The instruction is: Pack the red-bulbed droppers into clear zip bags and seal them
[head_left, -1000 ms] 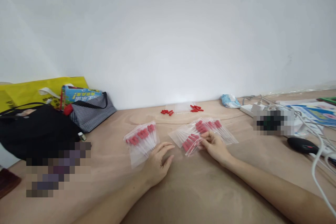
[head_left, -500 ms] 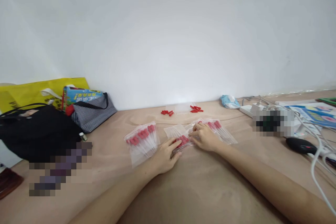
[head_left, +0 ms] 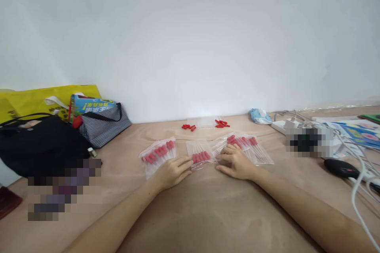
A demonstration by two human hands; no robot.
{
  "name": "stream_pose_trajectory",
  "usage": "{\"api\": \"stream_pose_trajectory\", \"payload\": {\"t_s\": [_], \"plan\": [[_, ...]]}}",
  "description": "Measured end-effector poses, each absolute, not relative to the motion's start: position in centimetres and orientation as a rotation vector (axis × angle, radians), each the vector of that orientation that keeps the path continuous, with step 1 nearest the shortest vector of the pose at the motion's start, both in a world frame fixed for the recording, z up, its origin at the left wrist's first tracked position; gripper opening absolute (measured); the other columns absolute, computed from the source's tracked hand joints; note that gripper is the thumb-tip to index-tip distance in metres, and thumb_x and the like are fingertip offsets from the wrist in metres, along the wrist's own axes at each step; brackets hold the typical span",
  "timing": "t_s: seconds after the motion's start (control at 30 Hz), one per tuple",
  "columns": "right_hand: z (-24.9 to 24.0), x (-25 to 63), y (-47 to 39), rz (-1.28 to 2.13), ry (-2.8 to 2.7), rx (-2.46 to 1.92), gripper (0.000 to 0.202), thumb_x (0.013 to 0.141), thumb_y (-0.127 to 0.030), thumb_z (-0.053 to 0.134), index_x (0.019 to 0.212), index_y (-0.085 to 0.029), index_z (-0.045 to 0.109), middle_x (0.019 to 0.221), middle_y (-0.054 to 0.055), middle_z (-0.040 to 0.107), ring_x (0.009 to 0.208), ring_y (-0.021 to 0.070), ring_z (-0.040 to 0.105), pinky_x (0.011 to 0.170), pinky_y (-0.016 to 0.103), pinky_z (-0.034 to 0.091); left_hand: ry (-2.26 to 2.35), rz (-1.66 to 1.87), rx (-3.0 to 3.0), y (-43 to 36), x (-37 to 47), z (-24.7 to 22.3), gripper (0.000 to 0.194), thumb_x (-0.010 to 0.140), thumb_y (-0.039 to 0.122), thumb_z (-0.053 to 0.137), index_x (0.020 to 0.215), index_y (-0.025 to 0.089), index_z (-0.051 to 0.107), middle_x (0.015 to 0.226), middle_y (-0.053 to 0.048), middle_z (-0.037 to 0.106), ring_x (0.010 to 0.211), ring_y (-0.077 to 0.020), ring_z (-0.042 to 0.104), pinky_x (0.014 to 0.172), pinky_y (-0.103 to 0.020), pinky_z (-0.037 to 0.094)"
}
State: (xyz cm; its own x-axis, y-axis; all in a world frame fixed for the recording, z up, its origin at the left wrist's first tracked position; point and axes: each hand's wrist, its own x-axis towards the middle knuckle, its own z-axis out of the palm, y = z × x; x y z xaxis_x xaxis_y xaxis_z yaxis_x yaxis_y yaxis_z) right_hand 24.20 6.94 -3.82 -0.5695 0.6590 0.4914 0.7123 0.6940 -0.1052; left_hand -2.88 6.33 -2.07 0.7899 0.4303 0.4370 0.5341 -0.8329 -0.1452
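A small clear bag of red-capped tubes [head_left: 200,154] lies flat on the wooden table [head_left: 208,213] between my hands. My left hand [head_left: 172,172] touches its left edge with the fingertips. My right hand [head_left: 236,162] rests at its right edge, fingers spread, over the near end of a pile of similar bags [head_left: 249,146]. Another pile of such bags [head_left: 157,155] lies just left of my left hand. Loose red caps [head_left: 189,127] and more caps [head_left: 222,123] lie by clear tubes near the wall.
A black bag [head_left: 38,146], a striped bag [head_left: 102,124] and a yellow bag [head_left: 35,101] stand at the left. At the right are a blue packet [head_left: 259,115], a power strip with white cables [head_left: 356,174], a black mouse [head_left: 340,168] and printed papers [head_left: 359,132].
My right hand carried one bag from the right pile to the middle. My left hand came up to it, and both hands laid it flat between the piles.
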Motion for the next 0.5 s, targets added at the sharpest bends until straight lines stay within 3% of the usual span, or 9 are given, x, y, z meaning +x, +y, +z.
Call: {"api": "stream_pose_trajectory", "payload": {"t_s": [0.23, 0.5], "plan": [[-3.7, 23.0, 6.2, -0.045, -2.452, -0.963, 0.023, 0.079, -0.035, 0.049, 0.094, -0.023, 0.061, 0.078, 0.003, 0.057, 0.075, 0.0149, 0.047, 0.070, 0.030, 0.030, -0.554, -0.491, -2.563, 6.8, -2.2, -2.8, 0.027, 0.085, 0.011, 0.031, 0.096, 0.014, 0.056, 0.090, -0.008, 0.065, 0.076, -0.0167, 0.063, 0.061, -0.026, 0.053], [-4.4, 23.0, 6.6, -0.172, -2.398, -0.916, 0.019, 0.078, -0.033, 0.050, 0.087, -0.021, 0.062, 0.074, 0.002, 0.057, 0.072, 0.0134, 0.047, 0.067, 0.029, 0.029, -0.664, -0.629, -2.569, 7.3, -2.1, -3.6, 0.028, 0.087, 0.014, 0.029, 0.091, 0.015, 0.057, 0.085, -0.007, 0.065, 0.069, -0.0144, 0.064, 0.057, -0.023, 0.053]]}}
